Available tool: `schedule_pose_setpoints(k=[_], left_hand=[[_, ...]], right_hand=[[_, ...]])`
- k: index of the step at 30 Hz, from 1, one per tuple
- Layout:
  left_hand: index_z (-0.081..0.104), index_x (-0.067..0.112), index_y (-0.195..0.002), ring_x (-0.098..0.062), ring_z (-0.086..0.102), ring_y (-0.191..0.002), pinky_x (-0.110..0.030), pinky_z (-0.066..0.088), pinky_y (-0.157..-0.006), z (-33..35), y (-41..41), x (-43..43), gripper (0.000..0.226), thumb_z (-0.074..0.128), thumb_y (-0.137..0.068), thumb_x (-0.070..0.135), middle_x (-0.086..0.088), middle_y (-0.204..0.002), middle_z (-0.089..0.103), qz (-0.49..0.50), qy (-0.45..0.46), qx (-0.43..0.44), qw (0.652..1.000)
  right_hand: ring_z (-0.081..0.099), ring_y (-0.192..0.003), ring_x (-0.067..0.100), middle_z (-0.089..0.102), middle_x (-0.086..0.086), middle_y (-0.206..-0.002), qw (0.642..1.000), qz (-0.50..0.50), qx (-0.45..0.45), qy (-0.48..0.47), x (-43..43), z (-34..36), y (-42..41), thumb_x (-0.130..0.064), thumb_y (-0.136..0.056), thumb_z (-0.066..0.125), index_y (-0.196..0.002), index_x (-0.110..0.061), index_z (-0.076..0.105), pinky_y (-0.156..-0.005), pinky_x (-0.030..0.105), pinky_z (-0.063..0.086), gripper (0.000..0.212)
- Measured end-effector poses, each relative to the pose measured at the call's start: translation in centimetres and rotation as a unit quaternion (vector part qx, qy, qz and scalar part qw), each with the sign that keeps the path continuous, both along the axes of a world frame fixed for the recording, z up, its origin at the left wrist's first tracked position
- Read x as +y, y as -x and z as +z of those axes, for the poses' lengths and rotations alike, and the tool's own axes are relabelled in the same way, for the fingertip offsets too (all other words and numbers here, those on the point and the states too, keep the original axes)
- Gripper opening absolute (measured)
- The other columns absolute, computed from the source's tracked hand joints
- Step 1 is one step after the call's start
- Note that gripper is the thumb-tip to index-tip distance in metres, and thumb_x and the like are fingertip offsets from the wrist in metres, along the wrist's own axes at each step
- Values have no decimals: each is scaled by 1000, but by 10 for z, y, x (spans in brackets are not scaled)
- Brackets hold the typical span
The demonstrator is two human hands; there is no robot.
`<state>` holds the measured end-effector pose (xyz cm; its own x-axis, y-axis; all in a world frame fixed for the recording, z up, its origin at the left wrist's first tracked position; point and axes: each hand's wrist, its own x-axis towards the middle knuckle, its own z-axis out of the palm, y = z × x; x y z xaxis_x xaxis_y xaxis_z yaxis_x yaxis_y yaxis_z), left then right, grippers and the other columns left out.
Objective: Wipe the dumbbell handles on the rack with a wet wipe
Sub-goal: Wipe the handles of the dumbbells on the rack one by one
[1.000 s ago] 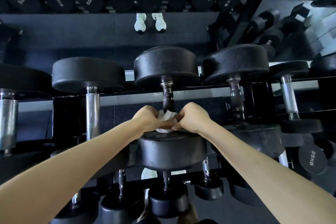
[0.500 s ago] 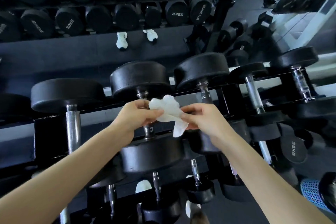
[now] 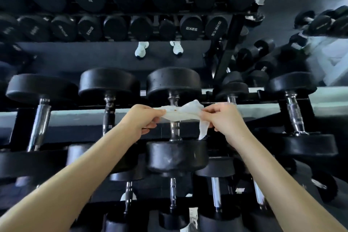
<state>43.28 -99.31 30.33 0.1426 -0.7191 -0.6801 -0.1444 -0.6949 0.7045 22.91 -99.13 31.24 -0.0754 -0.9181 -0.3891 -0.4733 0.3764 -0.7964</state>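
Between crowded dumbbells (image 3: 109, 84), left hand (image 3: 142, 119) and right hand (image 3: 225, 118) pinch the wet wipe (image 3: 181, 112) stretched before a dumbbell handle (image 3: 174, 130).

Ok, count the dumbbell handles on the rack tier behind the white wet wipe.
5, left to right: bright chrome handle, dark steel handle, middle handle behind the crumpled white wet wipe, half-hidden handle behind the right hand, far-right chrome handle. More may lie outside the frame.

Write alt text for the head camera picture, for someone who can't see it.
Two bare hands hold a crumpled white wet wipe stretched between them, the left hand and the right hand each pinching an end, across a dumbbell handle on the rack. Whether the wipe touches the handle is unclear. Black dumbbells fill the rows around it.
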Motion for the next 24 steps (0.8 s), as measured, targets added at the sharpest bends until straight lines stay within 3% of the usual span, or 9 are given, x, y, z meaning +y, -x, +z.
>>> schedule_pose_setpoints(k=[3,5,8,10,12,15,17,20,24], left_hand=[[59,14,-95,-16,52,-76,-28,44,-66,-14,12,-4,23,72,-76,17,0,-84,56,56,48,-84,994],[64,13,-91,-18,55,-79,-31,49,-73,-22,18,-4,18,68,-74,15,2,-76,58,49,79,-155,984],[70,5,-80,-20,53,-65,-28,44,-63,-35,29,-2,16,63,-78,20,-4,-65,59,-9,70,-194,978],[70,2,-85,-19,53,-60,-26,43,-60,-44,35,-3,21,66,-81,23,-5,-64,59,-6,47,-164,985],[67,0,-93,-20,57,-59,-29,50,-63,-56,37,-8,28,73,-79,24,-8,-70,63,63,15,-65,996],[64,0,-99,-22,64,-66,-35,57,-75,-69,34,-14,37,79,-74,23,-13,-84,68,152,-11,29,988],[65,1,-95,-22,66,-68,-35,57,-75,-74,33,-19,34,80,-73,23,-13,-82,70,169,-12,51,984],[64,6,-80,-18,63,-61,-31,57,-71,-77,36,-30,19,80,-70,9,-6,-64,67,214,-3,78,974],[67,8,-83,-18,62,-68,-30,55,-78,-85,38,-37,19,81,-70,12,-5,-74,68,224,4,69,972]], right_hand=[[51,-57,20,64,16,-65,998,35,48,5,-21,-20,-7,-10,-77,65,-77,1,71,-55,36,44,13],[54,-58,24,66,19,-68,995,65,74,4,-29,-35,-18,-13,-77,62,-73,-1,70,-60,38,50,15],[62,-69,29,66,11,-69,991,89,95,-12,-34,-55,-33,-13,-79,56,-67,-14,71,-65,34,53,19],[67,-78,34,70,14,-76,997,54,53,-29,-39,-70,-40,-9,-76,59,-60,-19,71,-73,42,56,22],[68,-77,37,71,15,-76,999,2,19,-41,-42,-81,-45,-8,-74,62,-57,-20,69,-73,47,57,22],[64,-65,26,64,9,-59,999,-41,10,-25,-40,-80,-48,-19,-82,62,-55,-12,64,-60,34,53,28],[56,-61,15,57,-2,-55,999,-51,-3,-14,-37,-79,-53,-29,-84,64,-53,-18,58,-55,26,42,33],[59,-70,12,64,-3,-70,998,-65,-12,-2,-38,-83,-64,-31,-82,70,-80,-12,74,-65,27,45,20],[58,-64,10,69,2,-70,992,-120,-39,-18,-43,-94,-67,-25,-78,75,-85,-7,76,-59,22,44,19]])
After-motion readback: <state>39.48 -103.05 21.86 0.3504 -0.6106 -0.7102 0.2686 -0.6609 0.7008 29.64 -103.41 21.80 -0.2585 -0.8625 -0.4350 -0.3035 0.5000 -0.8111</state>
